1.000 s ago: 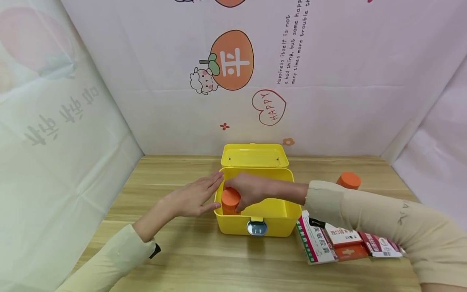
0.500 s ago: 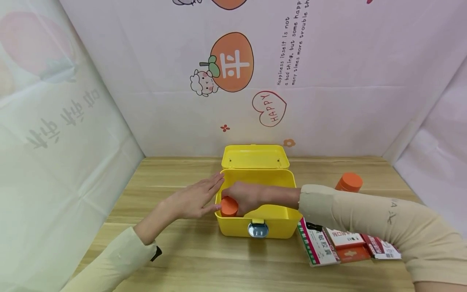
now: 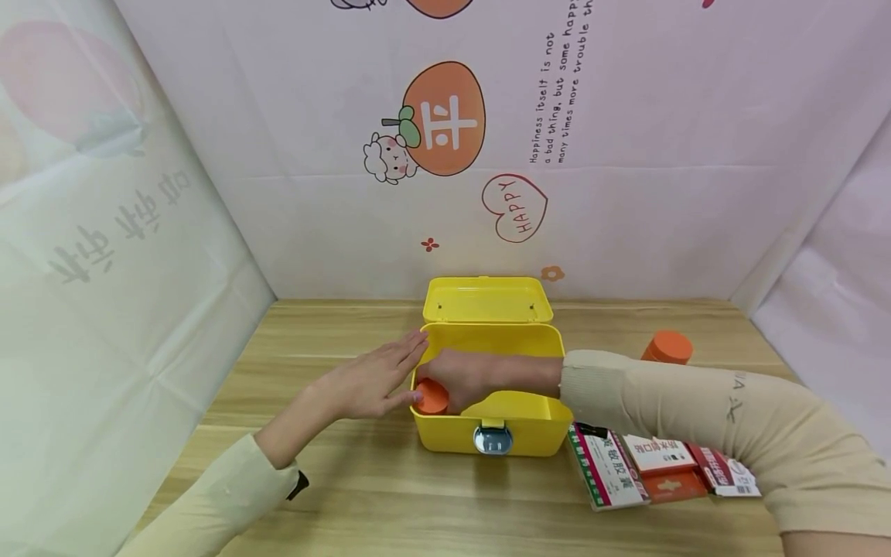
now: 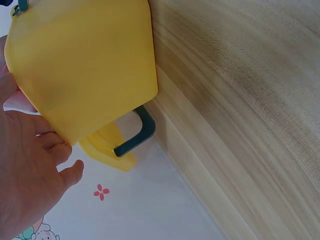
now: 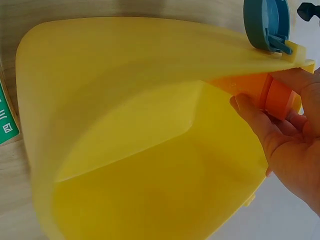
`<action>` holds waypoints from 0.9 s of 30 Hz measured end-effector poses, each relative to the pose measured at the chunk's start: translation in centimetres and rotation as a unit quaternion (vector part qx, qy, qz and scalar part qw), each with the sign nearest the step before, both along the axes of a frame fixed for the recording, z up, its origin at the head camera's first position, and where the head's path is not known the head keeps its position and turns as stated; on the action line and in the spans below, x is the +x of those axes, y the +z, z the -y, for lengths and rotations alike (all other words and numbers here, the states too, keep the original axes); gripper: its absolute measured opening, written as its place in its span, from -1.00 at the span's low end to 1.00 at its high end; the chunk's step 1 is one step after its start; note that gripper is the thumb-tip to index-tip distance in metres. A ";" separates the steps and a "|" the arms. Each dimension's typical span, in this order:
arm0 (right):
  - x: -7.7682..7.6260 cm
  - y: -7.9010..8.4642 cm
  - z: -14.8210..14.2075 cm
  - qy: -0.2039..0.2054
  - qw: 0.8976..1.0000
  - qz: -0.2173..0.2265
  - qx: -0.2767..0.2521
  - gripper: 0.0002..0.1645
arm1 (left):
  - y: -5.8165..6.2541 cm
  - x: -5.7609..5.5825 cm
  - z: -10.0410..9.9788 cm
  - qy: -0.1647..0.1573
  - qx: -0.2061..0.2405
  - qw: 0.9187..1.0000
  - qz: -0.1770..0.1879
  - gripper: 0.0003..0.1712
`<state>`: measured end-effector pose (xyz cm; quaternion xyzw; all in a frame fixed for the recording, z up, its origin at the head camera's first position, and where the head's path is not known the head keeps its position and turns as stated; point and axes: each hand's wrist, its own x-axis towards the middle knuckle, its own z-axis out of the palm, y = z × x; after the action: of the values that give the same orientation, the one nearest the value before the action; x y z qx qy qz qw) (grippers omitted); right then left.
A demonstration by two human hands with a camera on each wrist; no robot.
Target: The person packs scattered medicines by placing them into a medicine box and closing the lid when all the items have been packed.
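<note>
Here, the right hand (image 3: pixel 455 381) grips an orange container (image 3: pixel 433 397) in the near left corner of a yellow box (image 3: pixel 445 435).
Probably light, rigid and fairly smooth, the container should be steadiest held round its side, below the cap (image 5: pixel 279 99). It is round and flat-topped, with a seam between cap and body. The left hand (image 3: pixel 369 383) holds nothing, its fingers extended against the box's left side.

"HAPPY" and "Happiness" on the backdrop (image 3: pixel 640 224)
</note>
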<state>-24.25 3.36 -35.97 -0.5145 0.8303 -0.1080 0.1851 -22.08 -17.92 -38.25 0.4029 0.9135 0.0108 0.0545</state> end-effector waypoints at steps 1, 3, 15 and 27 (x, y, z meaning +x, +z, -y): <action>0.1 0.0 0.0 0.000 1.000 -0.002 0.003 -0.52 | 0.0 0.0 0.0 0.000 0.000 1.000 0.001 -0.05; 0.2 -0.1 0.0 0.000 1.000 -0.006 0.009 -0.52 | 0.0 0.1 0.0 0.002 0.001 1.000 0.003 -0.05; 0.4 0.0 -0.4 0.006 1.000 0.006 0.023 -0.45 | 0.2 0.2 -0.4 0.001 0.002 1.000 0.003 -0.05; 0.4 1.6 -3.4 -0.089 0.991 0.100 -0.011 -0.36 | 0.4 0.4 -0.4 0.019 -0.004 1.000 0.015 -0.03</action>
<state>-23.81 6.77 -34.36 -0.4274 0.8489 -0.1841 0.2507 -21.69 -17.49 -37.81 0.3850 0.9202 0.0140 0.0692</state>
